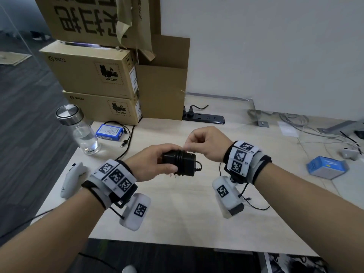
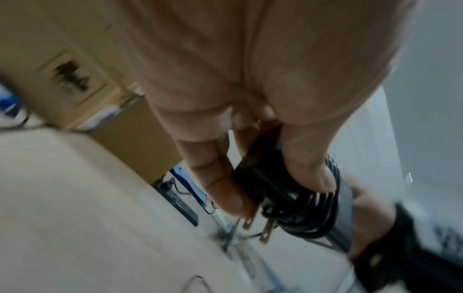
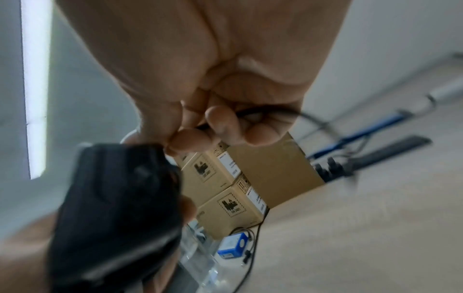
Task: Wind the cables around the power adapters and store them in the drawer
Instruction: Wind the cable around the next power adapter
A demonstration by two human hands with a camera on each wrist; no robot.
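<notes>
A black power adapter (image 1: pixel 180 162) hangs above the desk's middle, with its thin black cable (image 1: pixel 256 205) wound round it in several turns. My left hand (image 1: pixel 155 164) grips the adapter (image 2: pixel 295 202) from the left, thumb and fingers round its body; the metal prongs (image 2: pixel 265 232) stick out below. My right hand (image 1: pixel 204 142) sits just above and right of the adapter (image 3: pixel 117 208), pinching the cable (image 3: pixel 250 113) between thumb and fingers. The loose end of the cable trails down to the desk below my right wrist. No drawer shows in any view.
Stacked cardboard boxes (image 1: pixel 94 75) stand at the back left. A glass bottle (image 1: pixel 80 129), a blue battery pack (image 1: pixel 109 131) with its lead and a power strip (image 1: pixel 204 117) lie behind my hands. A blue box (image 1: pixel 327 167) and grey cables (image 1: pixel 315 131) lie at the right.
</notes>
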